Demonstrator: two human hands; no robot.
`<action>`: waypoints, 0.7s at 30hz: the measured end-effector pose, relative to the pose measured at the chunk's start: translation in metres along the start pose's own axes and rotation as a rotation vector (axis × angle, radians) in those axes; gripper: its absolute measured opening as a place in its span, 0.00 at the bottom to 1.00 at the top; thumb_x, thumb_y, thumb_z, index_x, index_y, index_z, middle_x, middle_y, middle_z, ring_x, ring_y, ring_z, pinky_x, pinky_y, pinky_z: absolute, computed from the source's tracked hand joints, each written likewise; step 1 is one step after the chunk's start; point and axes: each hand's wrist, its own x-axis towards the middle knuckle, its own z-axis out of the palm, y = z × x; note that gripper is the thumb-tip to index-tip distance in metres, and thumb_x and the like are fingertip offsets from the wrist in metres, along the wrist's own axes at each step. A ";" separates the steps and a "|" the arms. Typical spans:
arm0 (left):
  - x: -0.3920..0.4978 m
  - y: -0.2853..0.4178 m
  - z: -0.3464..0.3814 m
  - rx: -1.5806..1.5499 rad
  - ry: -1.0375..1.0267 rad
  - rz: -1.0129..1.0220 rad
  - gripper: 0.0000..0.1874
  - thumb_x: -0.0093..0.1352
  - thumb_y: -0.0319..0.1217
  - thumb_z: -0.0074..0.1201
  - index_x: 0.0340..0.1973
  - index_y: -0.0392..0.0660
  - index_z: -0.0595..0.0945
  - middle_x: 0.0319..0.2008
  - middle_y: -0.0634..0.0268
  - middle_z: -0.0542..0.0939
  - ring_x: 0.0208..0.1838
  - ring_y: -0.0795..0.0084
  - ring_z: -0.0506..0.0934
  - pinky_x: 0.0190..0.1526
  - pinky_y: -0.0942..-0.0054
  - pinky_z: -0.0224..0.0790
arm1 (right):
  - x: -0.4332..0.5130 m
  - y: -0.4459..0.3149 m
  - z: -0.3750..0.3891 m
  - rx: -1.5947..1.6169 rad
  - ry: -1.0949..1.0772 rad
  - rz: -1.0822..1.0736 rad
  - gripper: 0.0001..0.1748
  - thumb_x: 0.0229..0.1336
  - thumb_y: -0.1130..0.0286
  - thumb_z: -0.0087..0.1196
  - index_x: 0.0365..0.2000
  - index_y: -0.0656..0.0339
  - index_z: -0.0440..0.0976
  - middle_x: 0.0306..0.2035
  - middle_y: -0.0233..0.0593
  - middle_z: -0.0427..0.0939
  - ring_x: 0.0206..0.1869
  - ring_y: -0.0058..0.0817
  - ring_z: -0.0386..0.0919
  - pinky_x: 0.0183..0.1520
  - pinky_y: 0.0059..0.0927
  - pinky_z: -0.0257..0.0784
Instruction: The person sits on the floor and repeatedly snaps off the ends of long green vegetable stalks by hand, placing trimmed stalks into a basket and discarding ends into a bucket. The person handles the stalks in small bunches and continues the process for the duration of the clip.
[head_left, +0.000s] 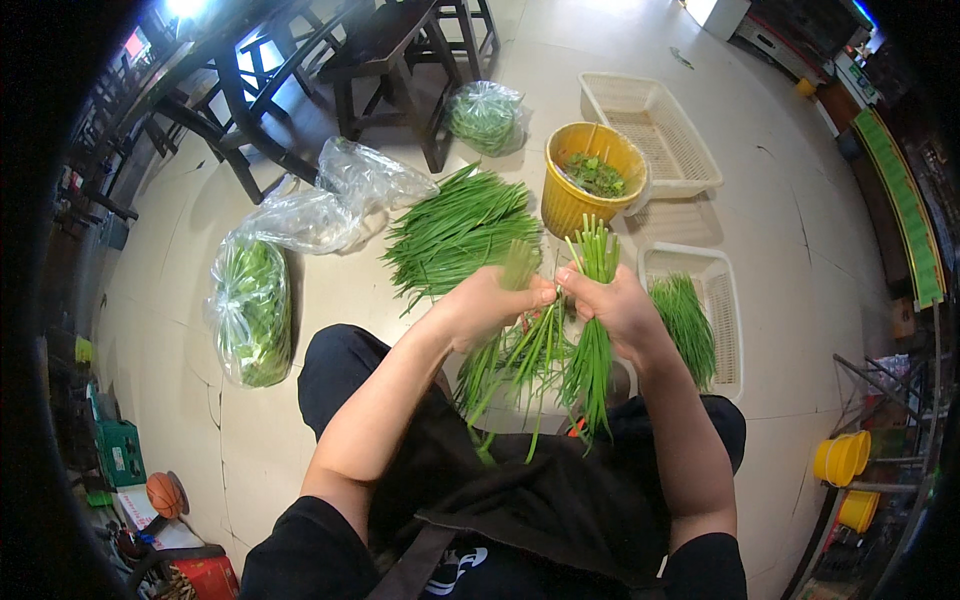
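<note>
Above my lap, my left hand (484, 307) is closed around a bunch of garlic chives (519, 264), whose pale stem ends are blurred. My right hand (616, 304) grips a second, fuller bunch (596, 251), stem ends up and green leaves hanging down. The fingertips of both hands meet near a few loose stalks (546, 334) that droop between the bunches. Just beyond my left hand, a broad pile of chives (461, 225) lies on the tiled floor. More chives (682, 326) rest in a white plastic basket (738, 352) right of my right hand.
A yellow bucket (561, 201) holding plant scraps stands ahead, beside another white basket (709, 161). Bagged leafy greens (255, 315), crumpled clear plastic (315, 214) and another bag of greens (486, 120) lie left and ahead. Dark wooden stools (386, 45) stand beyond.
</note>
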 end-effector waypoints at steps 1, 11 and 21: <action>0.001 -0.002 0.000 -0.017 0.003 -0.010 0.11 0.65 0.38 0.59 0.32 0.42 0.80 0.23 0.75 0.72 0.25 0.83 0.63 0.26 0.80 0.54 | 0.000 0.000 0.002 0.007 -0.020 -0.003 0.07 0.56 0.70 0.58 0.31 0.62 0.73 0.22 0.24 0.69 0.21 0.12 0.61 0.23 0.16 0.54; 0.001 0.009 0.000 -0.283 0.097 -0.087 0.07 0.65 0.34 0.60 0.31 0.46 0.79 0.15 0.80 0.63 0.17 0.84 0.56 0.20 0.80 0.44 | 0.001 0.011 0.005 0.032 -0.063 0.060 0.07 0.57 0.68 0.59 0.29 0.60 0.74 0.20 0.24 0.70 0.20 0.12 0.62 0.22 0.18 0.55; 0.013 -0.008 -0.007 -0.007 0.202 -0.012 0.09 0.62 0.32 0.62 0.35 0.43 0.81 0.24 0.74 0.77 0.21 0.86 0.65 0.23 0.84 0.55 | 0.004 0.021 0.011 0.078 -0.038 0.071 0.06 0.53 0.71 0.60 0.29 0.60 0.74 0.21 0.25 0.69 0.21 0.14 0.63 0.24 0.20 0.59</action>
